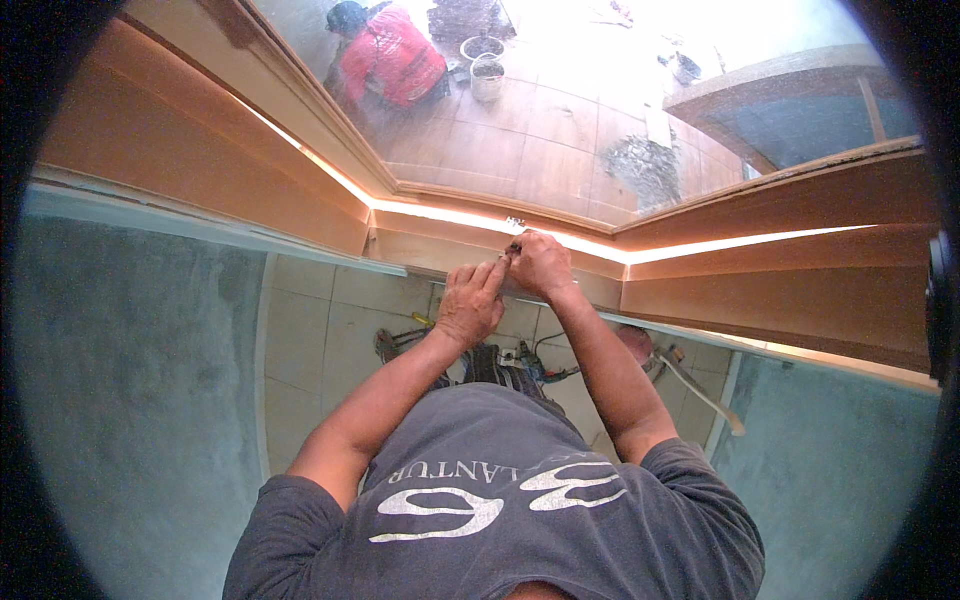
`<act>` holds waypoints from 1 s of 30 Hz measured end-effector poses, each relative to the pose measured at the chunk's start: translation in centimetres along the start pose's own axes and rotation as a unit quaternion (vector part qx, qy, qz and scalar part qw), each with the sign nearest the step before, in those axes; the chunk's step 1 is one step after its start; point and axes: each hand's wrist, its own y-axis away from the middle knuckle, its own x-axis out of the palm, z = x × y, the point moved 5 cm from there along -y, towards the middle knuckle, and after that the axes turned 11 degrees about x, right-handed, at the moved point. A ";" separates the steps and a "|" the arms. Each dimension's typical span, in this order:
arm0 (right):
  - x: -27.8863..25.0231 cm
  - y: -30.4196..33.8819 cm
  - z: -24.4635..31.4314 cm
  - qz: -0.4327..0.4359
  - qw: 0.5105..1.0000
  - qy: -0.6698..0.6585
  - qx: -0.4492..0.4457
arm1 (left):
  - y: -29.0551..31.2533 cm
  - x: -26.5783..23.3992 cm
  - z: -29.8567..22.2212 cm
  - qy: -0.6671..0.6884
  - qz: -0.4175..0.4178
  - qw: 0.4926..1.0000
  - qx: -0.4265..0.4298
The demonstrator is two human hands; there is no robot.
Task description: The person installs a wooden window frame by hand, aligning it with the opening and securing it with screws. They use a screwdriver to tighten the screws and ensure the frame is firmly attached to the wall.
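Note:
Both my hands are at the wooden window frame, close together at its middle. My right hand is closed, its fingers pinched round a small dark piece whose kind I cannot make out. Beside it my left hand is closed too, with its fingertips pressed up to the same dark piece. Just beyond the fingers, a small metal fitting shows against a bright gap between frame and sash. What lies under the fingers is hidden.
Beyond the glass a person in a red shirt crouches by white buckets and a rubble heap. Below me, tools and cables and a wooden-handled tool lie on the tiled floor. Grey-green walls flank me.

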 end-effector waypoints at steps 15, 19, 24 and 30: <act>-0.4 0.1 0.3 0.024 1.000 -0.002 -0.018 | -0.7 1.5 -0.7 -0.126 0.057 0.990 -0.001; 0.2 -1.0 -1.1 0.053 0.997 -0.041 -0.026 | -1.1 2.3 -1.2 -0.182 0.057 0.982 0.001; -0.5 -2.0 -1.2 0.051 0.993 -0.092 -0.059 | -1.2 2.2 -1.4 -0.175 0.073 0.982 -0.003; -5.0 -0.4 2.9 -0.024 0.971 -0.182 -0.150 | -0.9 2.7 -1.3 -0.182 0.050 0.982 -0.002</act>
